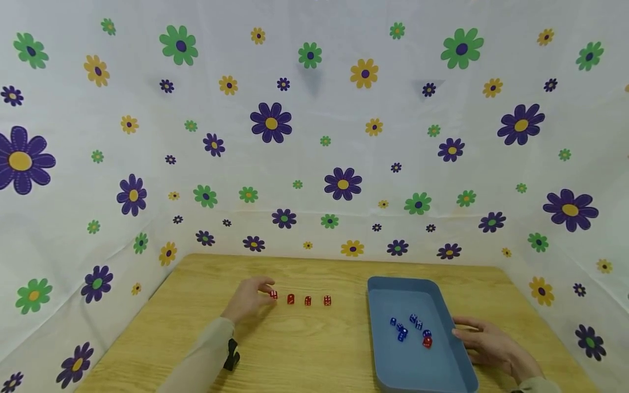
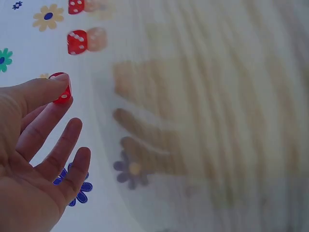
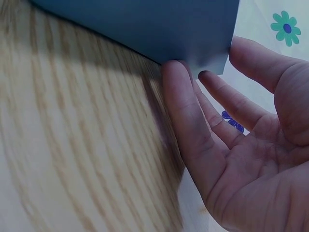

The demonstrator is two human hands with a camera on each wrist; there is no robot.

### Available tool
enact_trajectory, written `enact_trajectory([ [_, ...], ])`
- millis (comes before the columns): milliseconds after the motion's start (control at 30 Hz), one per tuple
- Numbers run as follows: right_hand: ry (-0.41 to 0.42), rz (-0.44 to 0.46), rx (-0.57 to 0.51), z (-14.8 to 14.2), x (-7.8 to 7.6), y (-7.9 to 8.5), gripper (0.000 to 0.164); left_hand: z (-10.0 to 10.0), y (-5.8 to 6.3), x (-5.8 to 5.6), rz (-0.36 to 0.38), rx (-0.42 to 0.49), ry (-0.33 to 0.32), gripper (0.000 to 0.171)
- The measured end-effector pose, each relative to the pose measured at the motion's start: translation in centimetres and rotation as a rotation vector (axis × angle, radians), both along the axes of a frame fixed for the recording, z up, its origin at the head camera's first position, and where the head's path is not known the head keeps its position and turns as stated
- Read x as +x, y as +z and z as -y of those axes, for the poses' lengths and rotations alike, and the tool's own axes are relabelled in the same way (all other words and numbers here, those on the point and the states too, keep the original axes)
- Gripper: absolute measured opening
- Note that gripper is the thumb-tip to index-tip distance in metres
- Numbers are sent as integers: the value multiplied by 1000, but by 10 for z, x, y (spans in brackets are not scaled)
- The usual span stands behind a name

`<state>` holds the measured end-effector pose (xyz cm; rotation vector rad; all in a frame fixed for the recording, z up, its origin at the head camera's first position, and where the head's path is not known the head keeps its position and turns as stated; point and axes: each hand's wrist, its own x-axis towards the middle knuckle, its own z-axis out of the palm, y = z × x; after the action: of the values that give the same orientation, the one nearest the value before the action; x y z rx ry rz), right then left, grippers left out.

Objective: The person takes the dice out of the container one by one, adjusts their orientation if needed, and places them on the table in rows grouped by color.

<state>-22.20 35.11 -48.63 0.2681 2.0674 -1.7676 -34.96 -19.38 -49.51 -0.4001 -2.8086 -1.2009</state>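
Note:
A row of several red dice lies on the wooden table, among them one red die, another red die and the rightmost red die. At the row's left end, my left hand pinches a red die between thumb and index finger, its other fingers loosely spread. A blue tray stands to the right, with several blue dice and one red die inside. My right hand touches the tray's outer right wall with fairly straight fingers, fingertips low on the wall in the right wrist view.
The wooden table reaches back to a white flowered curtain, which also closes off both sides. A black strap sits at my left wrist.

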Motion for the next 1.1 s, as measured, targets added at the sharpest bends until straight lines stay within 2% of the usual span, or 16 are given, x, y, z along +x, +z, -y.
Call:
enact_trajectory([
  [233,36,-16,2,-3,-3,2,78,8,1,-6,10,-112,5,37],
  [433,21,-15,23,-3,-4,2,79,6,5,-10,9,-180,-4,35],
  [600,38,-23,16,-5,-4,4,80,4,11,-10,12,-202,-17,34],
  [833,23,-15,13,-6,-5,1,77,8,4,-16,-4,-234,-51,30],
  [967,14,-8,24,-6,-6,0,77,8,6,-14,-13,-244,-89,29],
  [1100,-8,-6,65,-5,-8,0,76,8,7,-12,-9,-258,-89,31],
])
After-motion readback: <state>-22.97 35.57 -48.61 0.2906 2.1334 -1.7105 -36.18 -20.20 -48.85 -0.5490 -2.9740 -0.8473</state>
